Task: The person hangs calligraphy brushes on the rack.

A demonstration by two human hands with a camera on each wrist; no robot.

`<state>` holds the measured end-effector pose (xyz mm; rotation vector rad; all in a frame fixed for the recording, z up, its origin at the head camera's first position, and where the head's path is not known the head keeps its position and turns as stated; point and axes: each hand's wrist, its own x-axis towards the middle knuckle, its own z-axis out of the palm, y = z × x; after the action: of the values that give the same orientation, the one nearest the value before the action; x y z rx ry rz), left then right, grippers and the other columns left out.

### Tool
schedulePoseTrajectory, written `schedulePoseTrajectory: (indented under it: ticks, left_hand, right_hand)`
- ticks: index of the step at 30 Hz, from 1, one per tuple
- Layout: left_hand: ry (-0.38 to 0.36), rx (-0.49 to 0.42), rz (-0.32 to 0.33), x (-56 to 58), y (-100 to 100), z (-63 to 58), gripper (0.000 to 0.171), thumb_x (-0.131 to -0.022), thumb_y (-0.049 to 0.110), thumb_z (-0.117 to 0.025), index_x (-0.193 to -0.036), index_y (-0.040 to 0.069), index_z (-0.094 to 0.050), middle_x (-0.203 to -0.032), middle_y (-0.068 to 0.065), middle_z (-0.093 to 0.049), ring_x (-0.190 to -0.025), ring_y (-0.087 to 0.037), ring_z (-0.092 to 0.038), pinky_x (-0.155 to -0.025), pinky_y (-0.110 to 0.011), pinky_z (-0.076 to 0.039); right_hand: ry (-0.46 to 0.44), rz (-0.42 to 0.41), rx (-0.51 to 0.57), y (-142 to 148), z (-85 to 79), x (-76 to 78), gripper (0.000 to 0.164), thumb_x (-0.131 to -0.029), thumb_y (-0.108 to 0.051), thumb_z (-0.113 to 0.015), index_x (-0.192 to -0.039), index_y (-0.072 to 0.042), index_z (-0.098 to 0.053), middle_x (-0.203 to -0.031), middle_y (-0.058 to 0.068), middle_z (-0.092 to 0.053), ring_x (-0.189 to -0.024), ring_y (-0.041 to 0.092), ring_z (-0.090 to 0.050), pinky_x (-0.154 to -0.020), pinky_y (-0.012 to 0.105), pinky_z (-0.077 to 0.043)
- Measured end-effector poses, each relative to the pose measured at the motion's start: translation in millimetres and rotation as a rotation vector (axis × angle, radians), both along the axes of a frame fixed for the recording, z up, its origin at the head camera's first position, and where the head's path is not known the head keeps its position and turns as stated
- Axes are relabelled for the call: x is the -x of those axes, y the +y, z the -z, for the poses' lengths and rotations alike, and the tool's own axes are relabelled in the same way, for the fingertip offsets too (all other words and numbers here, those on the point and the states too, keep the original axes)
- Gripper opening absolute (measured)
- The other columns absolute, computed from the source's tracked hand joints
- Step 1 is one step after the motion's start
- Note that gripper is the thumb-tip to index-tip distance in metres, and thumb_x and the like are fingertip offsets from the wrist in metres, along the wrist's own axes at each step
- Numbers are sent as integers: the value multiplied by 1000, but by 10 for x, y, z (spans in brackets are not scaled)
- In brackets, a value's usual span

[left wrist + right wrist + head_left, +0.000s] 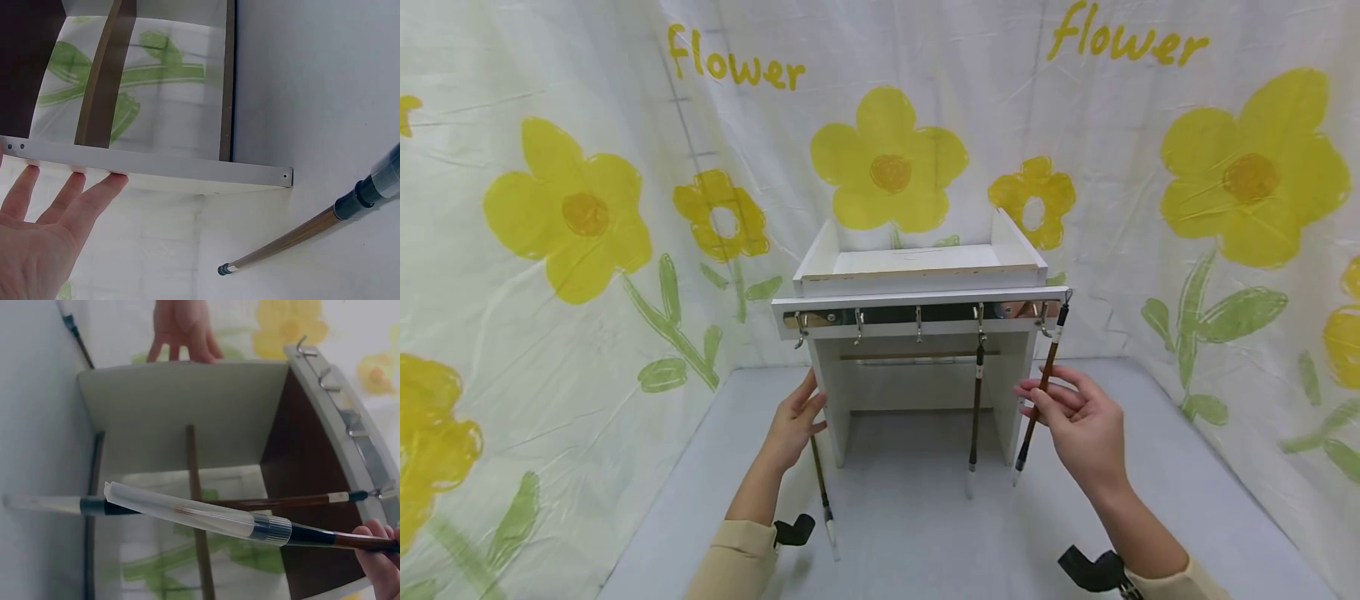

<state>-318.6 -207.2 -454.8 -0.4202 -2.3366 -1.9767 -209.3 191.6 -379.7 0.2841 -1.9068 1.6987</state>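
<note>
A capped calligraphy brush [1051, 354], tip down and slanting, is pinched in the fingers of the right hand [1086, 425], its corded top just beside the rightmost hook [1042, 320] of a white shelf [917, 282]; whether the loop is on it, I cannot tell. A second brush [977, 408] hangs from the neighbouring hook [979, 317]. Well apart from the right, the left hand [793, 423] rests extended fingertips against the shelf's left side, near a third brush [822, 479] lying on the pale table [917, 525].
</note>
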Motion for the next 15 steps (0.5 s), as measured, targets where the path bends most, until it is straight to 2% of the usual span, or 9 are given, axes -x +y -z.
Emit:
schedulePoseTrajectory:
  ticks: [6, 8, 15]
  left_hand:
    - [5, -3, 5, 9, 1, 20, 59, -108, 23, -50, -162, 26, -25, -167, -7, -24, -146, -42, -35, -101, -64, -47]
    - [6, 0, 8, 3, -10, 12, 59, -108, 23, -49, -162, 26, -24, -168, -7, -23, -146, -41, -34, -102, -64, -46]
    - [3, -11, 23, -9, -8, -3, 60, -108, 24, -50, -162, 25, -24, -168, -7, -23, -147, -41, -34, -102, -64, -45]
  right_hand:
    - [12, -49, -38, -68, 3, -31, 35, -94, 0, -69, -127, 4, -59, -109, 24, -74, -90, 12, -77, -75, 30, -62]
    - [11, -71, -46, -111, 14, -27, 35, -94, 0, -69, -127, 4, -59, -109, 25, -74, -90, 15, -77, -75, 30, -62]
    - [17, -135, -82, -249, 72, -8, 35, -94, -1, -69, -127, 4, -59, -107, 21, -75, -84, 22, -77, -76, 27, -61]
